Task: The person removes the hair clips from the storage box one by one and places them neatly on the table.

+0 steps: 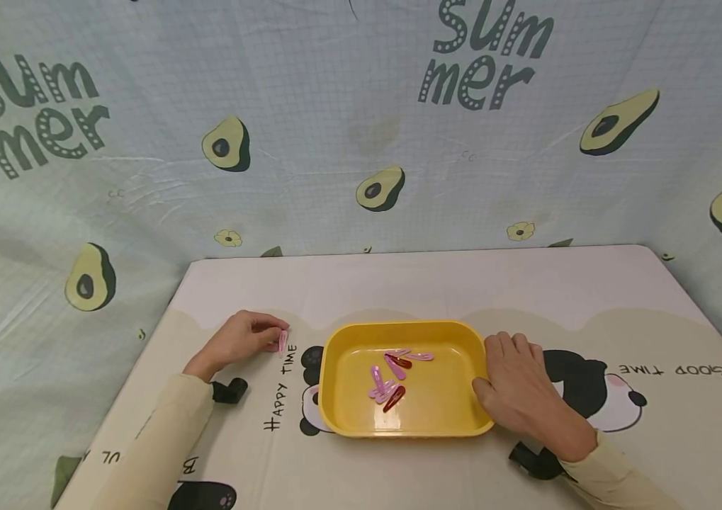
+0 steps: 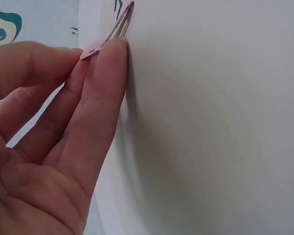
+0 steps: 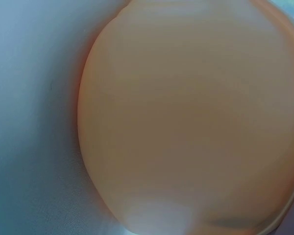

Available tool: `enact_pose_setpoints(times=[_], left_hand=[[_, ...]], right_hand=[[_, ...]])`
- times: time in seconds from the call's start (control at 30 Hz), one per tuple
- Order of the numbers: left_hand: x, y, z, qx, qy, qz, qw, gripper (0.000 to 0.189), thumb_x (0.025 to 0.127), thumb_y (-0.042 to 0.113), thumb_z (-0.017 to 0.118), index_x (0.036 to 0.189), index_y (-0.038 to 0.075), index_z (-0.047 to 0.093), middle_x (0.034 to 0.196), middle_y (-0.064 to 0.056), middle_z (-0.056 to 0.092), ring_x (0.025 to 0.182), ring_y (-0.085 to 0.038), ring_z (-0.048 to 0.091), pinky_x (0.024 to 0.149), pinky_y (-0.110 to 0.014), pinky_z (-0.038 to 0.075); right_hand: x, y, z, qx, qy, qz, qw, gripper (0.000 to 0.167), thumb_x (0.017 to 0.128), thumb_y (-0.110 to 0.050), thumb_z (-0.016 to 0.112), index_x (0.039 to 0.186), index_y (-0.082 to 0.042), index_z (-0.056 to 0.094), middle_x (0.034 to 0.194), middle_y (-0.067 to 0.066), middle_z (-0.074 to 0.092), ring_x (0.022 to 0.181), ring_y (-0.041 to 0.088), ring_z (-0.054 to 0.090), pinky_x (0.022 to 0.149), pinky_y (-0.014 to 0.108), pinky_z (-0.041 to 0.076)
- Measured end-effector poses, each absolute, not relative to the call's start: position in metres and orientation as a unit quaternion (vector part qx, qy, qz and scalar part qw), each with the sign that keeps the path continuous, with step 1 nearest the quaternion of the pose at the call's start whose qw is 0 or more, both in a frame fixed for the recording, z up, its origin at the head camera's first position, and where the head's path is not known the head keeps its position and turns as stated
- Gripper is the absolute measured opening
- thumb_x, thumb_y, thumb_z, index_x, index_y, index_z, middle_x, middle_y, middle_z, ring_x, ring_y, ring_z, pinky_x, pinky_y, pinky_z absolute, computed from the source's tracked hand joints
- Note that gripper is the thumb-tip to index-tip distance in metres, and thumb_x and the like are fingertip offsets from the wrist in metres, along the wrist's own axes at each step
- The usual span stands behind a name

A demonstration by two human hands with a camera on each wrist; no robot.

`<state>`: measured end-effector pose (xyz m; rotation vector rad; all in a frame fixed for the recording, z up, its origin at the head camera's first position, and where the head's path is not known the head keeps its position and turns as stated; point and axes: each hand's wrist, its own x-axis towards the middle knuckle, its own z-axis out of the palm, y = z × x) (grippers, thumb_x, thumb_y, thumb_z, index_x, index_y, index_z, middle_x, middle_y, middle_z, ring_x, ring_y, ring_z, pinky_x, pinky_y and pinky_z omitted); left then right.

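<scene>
A person's left hand [image 1: 242, 342] pinches one pink snap hair clip [image 1: 283, 341] between thumb and fingertips, above the left part of the desk [image 1: 399, 283], near the upper left corner of a yellow plastic tray [image 1: 443, 404] but outside it. The right hand [image 1: 516, 386] grips the tray's right edge, thumb over the rim and fingers along the outside. In the tray, left of centre and well apart from its right edge, lie loose pink clips [image 1: 378, 377] and two dark red clips [image 1: 394, 399], some overlapping. Behind the desk's far edge hangs a pale sheet [image 1: 303, 85] printed with avocados.

The held clip is probably very light, thin and stiff with some spring, and its smooth coating may slip. It is best taken by its flat faces near the broad end, leaving the narrow tip free.

The left wrist view shows what the head view leaves too small: the clip's slim strips standing slightly apart, its tip pointing beyond the fingers. Whether it touches the desk, I cannot tell. The right wrist view holds only a blurred, skin-toned shape, so the right grip is readable from the head view alone.
</scene>
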<state>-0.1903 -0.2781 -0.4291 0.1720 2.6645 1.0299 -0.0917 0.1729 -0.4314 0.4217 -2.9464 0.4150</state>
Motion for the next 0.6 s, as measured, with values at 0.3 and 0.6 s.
enact_pose_setpoints(times=[0.3,0.6], left_hand=[[-0.1902,-0.2832,-0.4260,0.051,0.920,0.362,0.140,0.034,0.105,0.024,0.059,0.128,0.001,0.070,0.121,-0.016,0.075,0.098,-0.016,0.076,0.093,-0.037,0.062],[-0.1891,-0.2839,-0.4233,0.043,0.934,0.329,0.131,0.035,0.106,0.027,0.058,0.129,0.004,0.070,0.121,-0.013,0.076,0.100,-0.016,0.073,0.098,-0.043,0.058]], right_hand=[[-0.0913,0.1729,-0.4320,0.139,-0.978,0.142,0.071,0.017,0.087,-0.016,0.057,0.097,-0.005,0.049,0.089,0.005,0.043,0.088,0.026,0.036,0.081,0.043,0.027],[-0.0916,0.1730,-0.4323,0.140,-0.977,0.142,0.074,0.016,0.087,-0.016,0.057,0.097,-0.005,0.049,0.087,0.005,0.042,0.087,0.026,0.036,0.081,0.044,0.028]])
